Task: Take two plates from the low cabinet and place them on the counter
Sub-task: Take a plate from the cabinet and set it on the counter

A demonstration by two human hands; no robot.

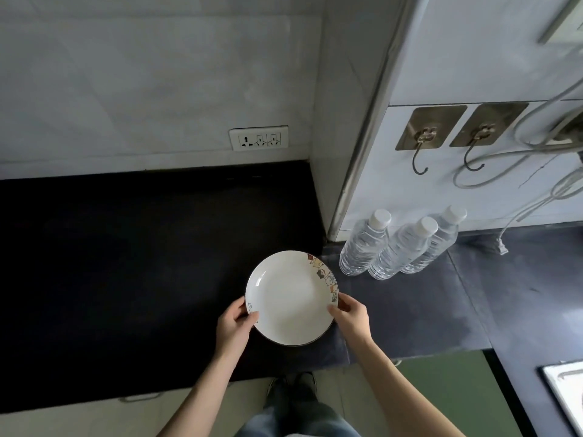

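A white plate [291, 298] with small coloured pictures along its right rim is over the near part of the black counter [126, 263]. My left hand [235, 324] grips its lower left rim, thumb on top. My right hand [350, 313] grips its lower right rim. Whether a second plate lies under it, or whether it rests on the counter, I cannot tell. The low cabinet front [94, 417] shows below the counter edge, with a handle [138, 397].
Three clear water bottles [394, 247] with white caps stand to the right of the plate by the wall corner. A wall socket [258, 137] sits above the counter's back edge. Two hooks [422, 152] and cables [536, 159] hang on the right wall.
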